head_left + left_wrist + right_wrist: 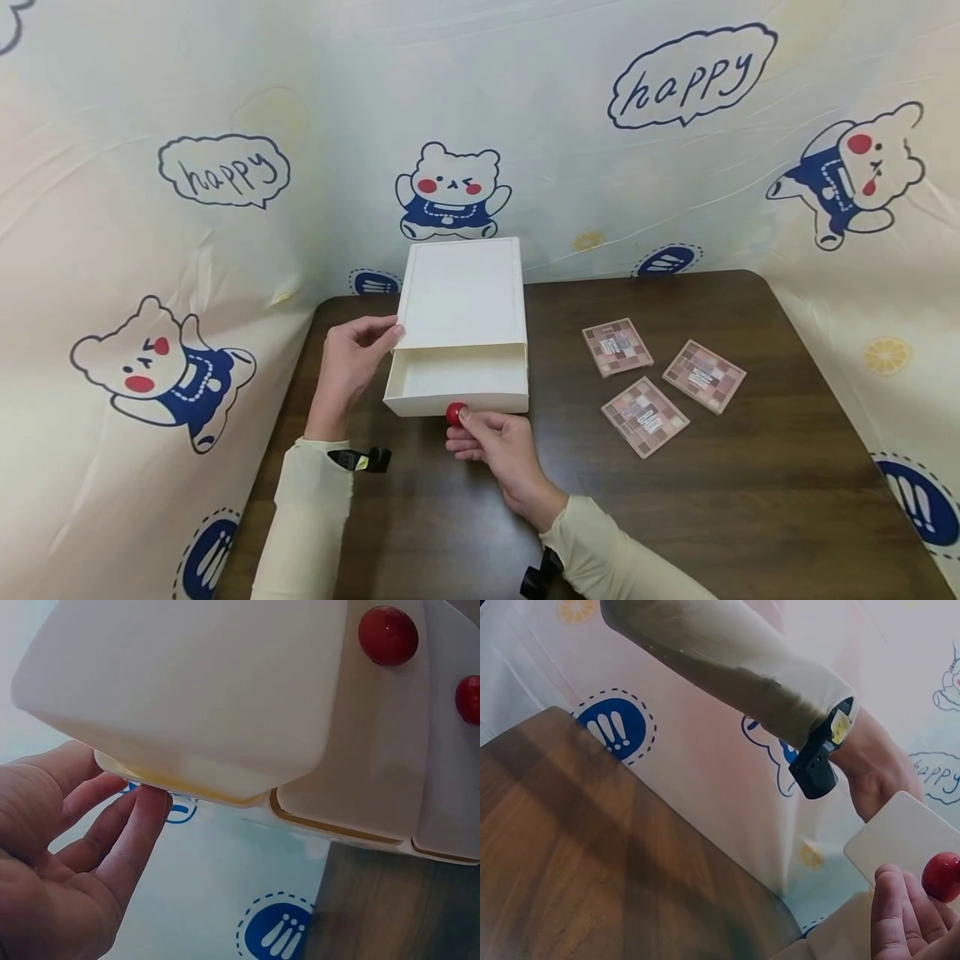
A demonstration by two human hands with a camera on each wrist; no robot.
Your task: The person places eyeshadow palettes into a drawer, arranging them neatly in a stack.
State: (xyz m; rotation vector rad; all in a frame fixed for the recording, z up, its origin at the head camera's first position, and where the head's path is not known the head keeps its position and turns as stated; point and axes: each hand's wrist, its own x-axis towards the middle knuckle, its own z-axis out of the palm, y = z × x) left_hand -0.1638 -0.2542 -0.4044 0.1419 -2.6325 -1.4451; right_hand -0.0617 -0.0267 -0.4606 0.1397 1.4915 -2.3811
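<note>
White drawer box (461, 300) sits at centre of the head view on the dark wood tabletop (750, 500), back edge near the cartoon-print backdrop (187, 250). Its drawer (456, 387) is pulled partway out toward the bottom of the frame, inside visible and pale.

Right hand (498, 446), just below the drawer front, pinches the red round knob (455, 413) between thumb and fingertips; grip closed on the knob. In the right wrist view the knob (943, 876) shows at the lower right edge beside the fingertips (889, 904), only partly in frame.

Left hand (352, 358) is at the left side of the box, fingers straight and relaxed, tips touching the box's left wall near its front corner; grip open, nothing enclosed. Left wrist view shows the fingers (139, 817) against the lower edge of the box (195, 682); two red knobs appear at upper right there, and it is probably a distorted close view, so which knob belongs to which drawer is unclear.

Three square eyeshadow palettes (645, 415), (617, 346), (704, 375) lie flat at right of centre, well apart from the box, close to each other but not touching. Cream sleeves (307, 525) cover both forearms, with a black wrist strap (371, 459) on the left.
</note>
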